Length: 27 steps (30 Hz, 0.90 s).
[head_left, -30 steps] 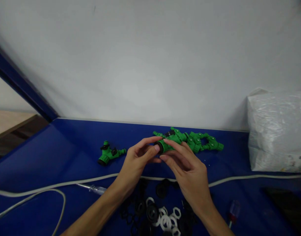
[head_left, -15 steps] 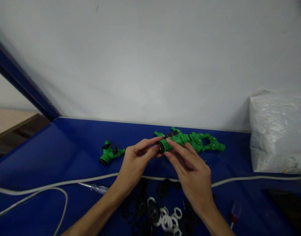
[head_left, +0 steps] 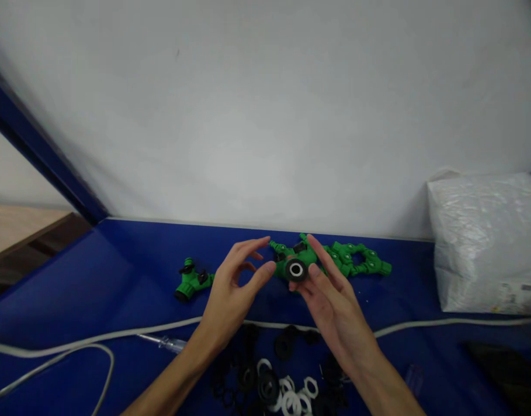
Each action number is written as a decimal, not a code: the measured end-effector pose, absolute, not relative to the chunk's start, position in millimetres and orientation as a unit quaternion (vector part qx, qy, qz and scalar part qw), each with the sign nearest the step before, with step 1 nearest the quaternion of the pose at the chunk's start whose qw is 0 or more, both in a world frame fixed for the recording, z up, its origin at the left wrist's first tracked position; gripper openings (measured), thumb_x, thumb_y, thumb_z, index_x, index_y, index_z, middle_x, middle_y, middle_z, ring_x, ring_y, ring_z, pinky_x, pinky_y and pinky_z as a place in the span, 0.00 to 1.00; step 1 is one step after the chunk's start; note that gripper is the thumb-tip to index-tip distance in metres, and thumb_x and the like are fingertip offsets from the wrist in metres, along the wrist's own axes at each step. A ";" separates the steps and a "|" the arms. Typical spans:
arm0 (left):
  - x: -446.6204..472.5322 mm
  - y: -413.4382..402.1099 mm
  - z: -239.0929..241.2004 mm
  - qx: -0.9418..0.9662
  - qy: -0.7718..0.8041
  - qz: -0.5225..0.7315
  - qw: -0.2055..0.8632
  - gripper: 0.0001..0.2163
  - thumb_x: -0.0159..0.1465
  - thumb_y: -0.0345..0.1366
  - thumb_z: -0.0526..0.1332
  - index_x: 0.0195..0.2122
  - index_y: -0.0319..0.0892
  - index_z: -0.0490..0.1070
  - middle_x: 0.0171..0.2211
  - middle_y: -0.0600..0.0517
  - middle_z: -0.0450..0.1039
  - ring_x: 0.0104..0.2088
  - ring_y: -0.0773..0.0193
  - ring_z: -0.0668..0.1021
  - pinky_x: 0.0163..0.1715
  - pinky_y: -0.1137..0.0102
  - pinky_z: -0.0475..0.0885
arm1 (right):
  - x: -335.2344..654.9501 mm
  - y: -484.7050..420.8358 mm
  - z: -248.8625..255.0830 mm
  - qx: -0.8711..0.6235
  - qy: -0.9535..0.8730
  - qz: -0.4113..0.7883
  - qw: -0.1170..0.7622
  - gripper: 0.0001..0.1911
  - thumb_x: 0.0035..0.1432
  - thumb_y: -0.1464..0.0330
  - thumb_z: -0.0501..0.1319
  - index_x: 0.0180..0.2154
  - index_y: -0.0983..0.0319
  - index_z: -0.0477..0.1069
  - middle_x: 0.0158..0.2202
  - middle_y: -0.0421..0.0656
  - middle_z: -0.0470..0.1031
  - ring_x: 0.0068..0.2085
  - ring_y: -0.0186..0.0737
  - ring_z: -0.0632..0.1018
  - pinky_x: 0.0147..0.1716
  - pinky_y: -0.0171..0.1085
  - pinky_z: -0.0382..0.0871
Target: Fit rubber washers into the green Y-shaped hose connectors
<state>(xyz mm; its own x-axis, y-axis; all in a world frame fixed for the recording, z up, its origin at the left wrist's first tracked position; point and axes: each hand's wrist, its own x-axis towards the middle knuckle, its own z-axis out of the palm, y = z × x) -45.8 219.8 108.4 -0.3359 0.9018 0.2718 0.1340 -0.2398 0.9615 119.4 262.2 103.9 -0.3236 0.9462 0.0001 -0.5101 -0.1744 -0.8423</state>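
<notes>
A: First entry: the piece and the step in hand?
B: Held green fitting (head_left: 306,257), one, above the worktop (head_left: 139,254) towards its far edge; black collar (head_left: 288,271) facing my view, white ring (head_left: 292,270) inside; I read the step as handling that collar end; right hand (head_left: 332,300) grasps the fitting, thumb at the collar, fingers beneath; left hand (head_left: 230,292) spread, thumb and fingers parted, gripping nothing; whether its thumb touches the fitting, I cannot tell.
A: Next move calls for?
B: My judgement, from this remote seat: a steady right grip; left fingertips squarely placed, should they close on the collar.
A: Surface and room?
B: Cluster of green fittings (head_left: 347,260), along the far edge; lone green fitting (head_left: 191,283), towards the left edge; white cable (head_left: 421,325), running crosswise; white rings (head_left: 291,403) and black rings (head_left: 268,386), mixed, towards the near edge; clear-handled screwdriver (head_left: 172,345), left of these; wrapped package (head_left: 477,248), towards the far right corner; dark flat object (head_left: 503,370), nearer, indistinct; pale wall (head_left: 248,115), behind.
</notes>
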 end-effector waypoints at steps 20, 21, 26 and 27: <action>-52.5 187.4 96.6 0.604 0.706 0.369 0.028 0.16 0.56 0.42 0.71 0.43 0.43 0.76 0.41 0.46 0.79 0.46 0.50 0.79 0.49 0.56 0.73 | 121.1 273.3 85.5 -0.368 -0.572 0.586 0.441 0.35 0.57 0.48 0.67 0.61 0.56 0.71 0.56 0.51 0.77 0.43 0.49 0.84 0.46 0.48 0.79; -56.6 183.2 94.1 0.583 0.733 0.352 0.011 0.15 0.57 0.44 0.71 0.42 0.43 0.76 0.41 0.46 0.78 0.45 0.49 0.79 0.49 0.54 0.73 | 121.3 273.4 85.9 -0.364 -0.570 0.588 0.444 0.35 0.57 0.48 0.67 0.61 0.57 0.71 0.55 0.52 0.77 0.41 0.48 0.84 0.44 0.47 0.80; -80.7 172.3 86.1 0.559 0.784 0.269 -0.019 0.15 0.60 0.49 0.68 0.40 0.43 0.75 0.40 0.46 0.78 0.45 0.48 0.79 0.51 0.51 0.70 | 119.6 271.2 89.4 -0.350 -0.568 0.598 0.443 0.34 0.56 0.49 0.68 0.58 0.60 0.74 0.51 0.52 0.78 0.39 0.47 0.84 0.39 0.46 0.81; -85.4 172.3 85.4 0.558 0.787 0.259 -0.032 0.15 0.61 0.49 0.67 0.40 0.43 0.74 0.40 0.46 0.79 0.46 0.48 0.78 0.50 0.52 0.70 | 119.1 270.5 90.6 -0.350 -0.569 0.599 0.443 0.33 0.56 0.49 0.68 0.57 0.60 0.74 0.50 0.52 0.79 0.38 0.47 0.84 0.38 0.46 0.81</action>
<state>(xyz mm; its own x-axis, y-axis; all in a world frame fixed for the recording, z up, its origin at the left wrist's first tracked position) -85.4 172.3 85.4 -0.3744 0.8626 0.3401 0.8960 0.2421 0.3723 119.1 270.5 90.6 -0.3633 0.9278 0.0846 -0.1319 0.0387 -0.9905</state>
